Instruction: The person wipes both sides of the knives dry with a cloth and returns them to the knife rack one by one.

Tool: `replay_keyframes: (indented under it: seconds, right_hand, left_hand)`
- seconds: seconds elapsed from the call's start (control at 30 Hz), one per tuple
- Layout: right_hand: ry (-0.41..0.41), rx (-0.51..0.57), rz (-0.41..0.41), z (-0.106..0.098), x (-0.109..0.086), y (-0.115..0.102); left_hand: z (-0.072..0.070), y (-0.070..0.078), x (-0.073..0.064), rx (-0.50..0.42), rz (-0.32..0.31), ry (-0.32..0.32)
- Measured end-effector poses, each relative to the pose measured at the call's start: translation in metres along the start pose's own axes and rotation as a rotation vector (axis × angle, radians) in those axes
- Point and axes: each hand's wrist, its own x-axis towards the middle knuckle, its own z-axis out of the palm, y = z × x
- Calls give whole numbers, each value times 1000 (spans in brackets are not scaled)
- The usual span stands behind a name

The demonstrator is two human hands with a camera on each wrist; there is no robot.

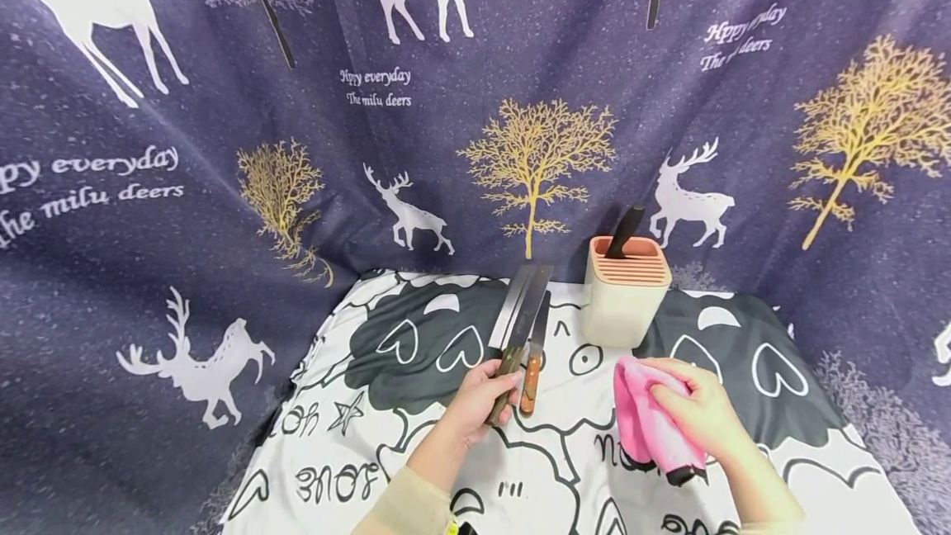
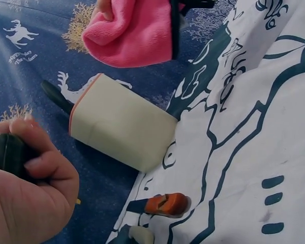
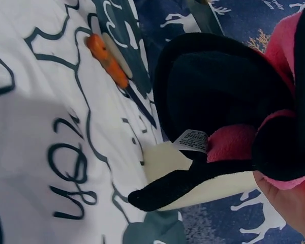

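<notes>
My left hand [image 1: 475, 404] grips the dark handle of a broad-bladed knife [image 1: 531, 314], its blade pointing toward the back. Right beside it on the patterned cloth lies a knife with an orange-brown wooden handle [image 1: 531, 386]. Another knife, with a pale handle end [image 2: 141, 235], lies next to that one, partly hidden. A pink cloth [image 1: 645, 419] with black trim hangs bunched in my right hand [image 1: 702, 407]. The right wrist view shows the cloth's black edging [image 3: 165, 190] and a small white label [image 3: 191, 140].
A cream knife block [image 1: 622, 314] with an orange slotted top stands at the back, right of the knives. One black-handled knife [image 1: 626, 231] sits in it. Behind hangs a dark blue curtain [image 1: 416, 147] with deer and trees. A black-and-white patterned cloth [image 1: 416, 452] covers the surface.
</notes>
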Motion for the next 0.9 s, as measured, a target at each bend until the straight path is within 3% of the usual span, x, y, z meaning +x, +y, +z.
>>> replay_keyframes:
  seconds: [0.3, 0.5, 0.7, 0.9]
  right_hand:
    - [29, -42, -30, -19, 36, -10]
    - [52, -64, -125, -30, 71, -33]
    - [37, -53, -247, -27, 100, -62]
    - [-18, -184, -443, -7, 121, -90]
  left_hand:
    - [2, -7, -5, -30, 6, 25]
    - [4, -11, -8, -69, -3, 41]
    - [8, -13, -10, -174, -59, -27]
    - [14, -14, -15, -292, -122, -133]
